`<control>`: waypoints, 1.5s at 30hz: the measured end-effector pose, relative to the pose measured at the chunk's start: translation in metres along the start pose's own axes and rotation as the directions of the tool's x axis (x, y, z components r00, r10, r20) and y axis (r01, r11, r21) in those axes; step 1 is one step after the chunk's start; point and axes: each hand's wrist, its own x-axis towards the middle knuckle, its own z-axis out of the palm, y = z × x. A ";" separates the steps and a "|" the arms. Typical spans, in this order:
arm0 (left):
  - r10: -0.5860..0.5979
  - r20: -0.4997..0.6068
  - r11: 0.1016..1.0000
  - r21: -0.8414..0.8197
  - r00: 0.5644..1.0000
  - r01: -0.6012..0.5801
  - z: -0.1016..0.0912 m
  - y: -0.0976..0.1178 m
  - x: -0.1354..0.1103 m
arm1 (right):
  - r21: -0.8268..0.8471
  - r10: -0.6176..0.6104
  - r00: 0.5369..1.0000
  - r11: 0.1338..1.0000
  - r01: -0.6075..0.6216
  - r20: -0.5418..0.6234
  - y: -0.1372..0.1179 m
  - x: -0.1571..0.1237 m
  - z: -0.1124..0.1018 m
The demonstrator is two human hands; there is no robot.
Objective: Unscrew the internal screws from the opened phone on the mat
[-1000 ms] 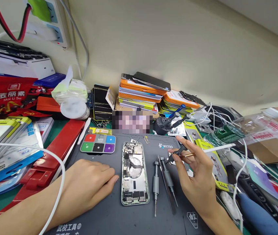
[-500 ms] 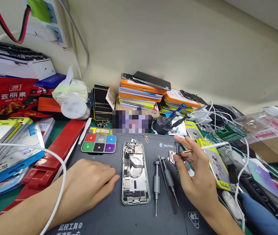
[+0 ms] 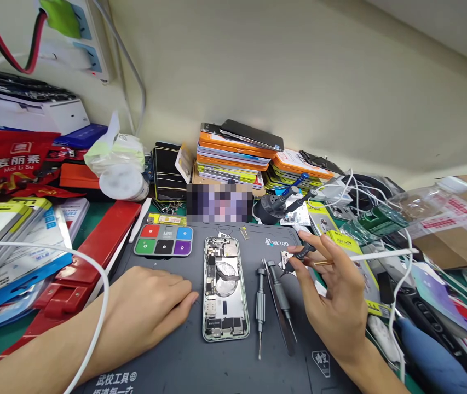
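An opened phone (image 3: 225,314) lies on the dark work mat (image 3: 200,368), its inner parts exposed. My left hand (image 3: 157,306) rests on the mat left of the phone, fingers curled and knuckles up; its palm is hidden. Over the right side, my right hand (image 3: 332,295) grips a dark grey screwdriver (image 3: 305,251) between thumb and fingers, held at a slant. A thin stick (image 3: 375,255), white with a copper-coloured end, also passes through that hand. Between phone and right hand lie two grey screwdrivers (image 3: 260,306) and dark tweezers (image 3: 279,313).
Behind the phone sits a tray with coloured squares (image 3: 163,239). A round black tool holder (image 3: 268,210) stands near stacked phone boxes (image 3: 233,153). A red tool (image 3: 89,257) and packets crowd the left; cables, a green bottle (image 3: 381,221) and a carton (image 3: 455,235) crowd the right.
The screwdriver in my right hand has turned from upright to slanted, and the white stick has shifted with the fingers. My left hand keeps its place; the view has shifted slightly.
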 end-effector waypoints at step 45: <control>0.001 -0.005 1.000 0.016 1.000 -0.001 -0.001 0.000 0.001 | -0.003 0.028 0.990 1.000 -0.028 0.138 0.002 0.002 -0.005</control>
